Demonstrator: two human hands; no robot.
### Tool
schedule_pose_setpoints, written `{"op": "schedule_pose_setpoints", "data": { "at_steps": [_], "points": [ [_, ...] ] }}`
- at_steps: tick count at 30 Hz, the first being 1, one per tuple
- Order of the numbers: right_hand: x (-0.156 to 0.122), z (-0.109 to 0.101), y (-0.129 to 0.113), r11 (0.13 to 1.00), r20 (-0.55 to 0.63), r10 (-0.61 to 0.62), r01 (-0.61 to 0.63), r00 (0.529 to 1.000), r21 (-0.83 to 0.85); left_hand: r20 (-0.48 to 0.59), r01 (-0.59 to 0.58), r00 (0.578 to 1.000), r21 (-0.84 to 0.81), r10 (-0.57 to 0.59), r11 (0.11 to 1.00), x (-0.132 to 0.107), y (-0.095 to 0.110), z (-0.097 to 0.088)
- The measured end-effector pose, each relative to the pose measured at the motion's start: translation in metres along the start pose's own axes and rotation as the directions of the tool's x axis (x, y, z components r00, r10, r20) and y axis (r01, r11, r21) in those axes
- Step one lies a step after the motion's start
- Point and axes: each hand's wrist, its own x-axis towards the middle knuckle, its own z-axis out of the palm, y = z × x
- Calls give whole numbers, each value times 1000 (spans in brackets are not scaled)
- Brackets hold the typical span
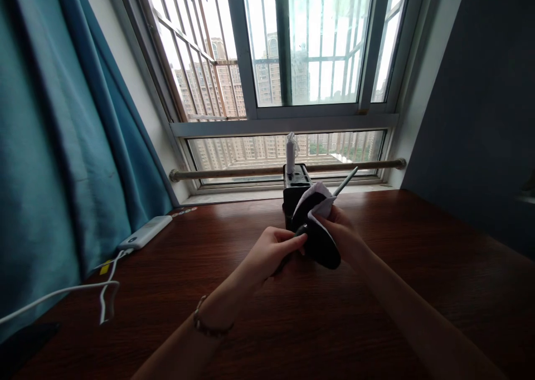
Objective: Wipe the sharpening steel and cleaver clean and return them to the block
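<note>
Head view: two hands close around a black object

The smooth, rounded black object (321,247) lies between the hands, touching both, its long axis slanting down to the right. Left hand (281,245): thumb and fingers pinch its left edge. Right hand (340,230): thumb and partly hidden fingers grip the soft-looking white folds (322,209) (paper or cloth, I cannot tell). A slim, pale-green stick (346,181) juts up and right. Just beyond stands a boxy black container (293,196) on the reddish, wood-grained table (292,330).
</note>
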Motion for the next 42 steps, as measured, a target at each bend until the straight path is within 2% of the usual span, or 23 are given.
{"op": "schedule_pose_setpoints", "data": {
  "at_steps": [2, 5, 6, 8, 11, 13, 17, 19, 20, 21, 23, 24, 25, 26, 27, 28, 30, 32, 34, 36, 38, 40, 42],
  "points": [
    [0, -2, 0, 999, 23, -41, 41, 999, -4, 170, 135, 981, -289, -89, 948, 2, 1, -4],
    [1, -7, 5, 998, 70, -50, 52, 996, -24, 398, 321, 913, -565, -90, 760, 3, 0, -6],
    [2, -9, 8, 999, 86, -39, 42, 996, -31, 432, 355, 898, -607, -80, 711, 4, 0, -6],
    [5, -13, 13, 999, 112, -7, 12, 994, -43, 408, 349, 907, -592, -103, 727, 5, -1, -4],
    [9, -21, 20, 997, 89, -3, 10, 996, -75, 261, 264, 952, -432, -161, 862, 8, -5, 1],
    [11, -24, 21, 994, 74, -26, 34, 997, -101, 154, 195, 976, -331, -151, 923, 10, -8, 3],
    [12, -25, 16, 995, 90, -55, 62, 994, -84, -24, 52, 998, -129, -56, 990, 9, -10, 5],
    [12, -23, 13, 997, 81, -49, 53, 996, -52, -134, -55, 988, 133, 73, 990, 5, -8, 7],
    [12, -22, 12, 998, 79, -47, 50, 996, -40, -181, -92, 971, 327, 158, 941, 3, -7, 8],
    [12, -22, 12, 998, 82, -46, 48, 996, -32, -209, -95, 948, 533, 240, 841, 0, -6, 10],
    [12, -22, 13, 999, 91, -47, 49, 995, -24, -205, -18, 918, 834, 339, 552, -4, -5, 13],
    [13, -23, 14, 999, 92, -46, 48, 995, -20, -197, 26, 918, 895, 343, 445, -6, -4, 15],
    [13, -24, 15, 999, 91, -40, 42, 995, -15, -192, 54, 921, 925, 339, 377, -7, -3, 15],
    [14, -24, 15, 999, 90, -32, 33, 995, -8, -189, 62, 924, 933, 334, 355, -8, -3, 15],
    [14, -25, 16, 1000, 90, -22, 23, 996, -3, -187, 50, 925, 922, 329, 383, -8, -2, 15],
    [15, -26, 16, 1000, 85, -15, 15, 996, -2, -185, 20, 927, 893, 326, 450, -7, -1, 13],
    [16, -27, 13, 1000, 63, -13, 14, 998, -10, -181, -57, 937, 764, 299, 643, -6, 1, 10],
    [16, -29, 7, 999, 29, -31, 32, 999, -20, -142, -110, 966, 528, 215, 842, -4, 3, 9],
    [17, -32, -1, 998, -10, -59, 59, 998, -31, -61, -88, 992, 251, 107, 964, -1, 4, 9],
    [17, -36, -10, 995, -55, -83, 79, 995, -61, 16, -45, 999, 59, 44, 997, 1, 3, 11],
    [18, -41, -17, 990, -106, -107, 96, 989, -102, 41, -31, 999, 17, 30, 999, 1, 1, 14],
    [20, -46, -22, 985, -141, -133, 116, 981, -124, -11, -69, 997, 126, 71, 990, 0, -1, 17],
    [22, -50, -25, 983, -161, -154, 134, 975, -124, -102, -136, 977, 370, 186, 919, -3, -3, 20]
  ]
}}
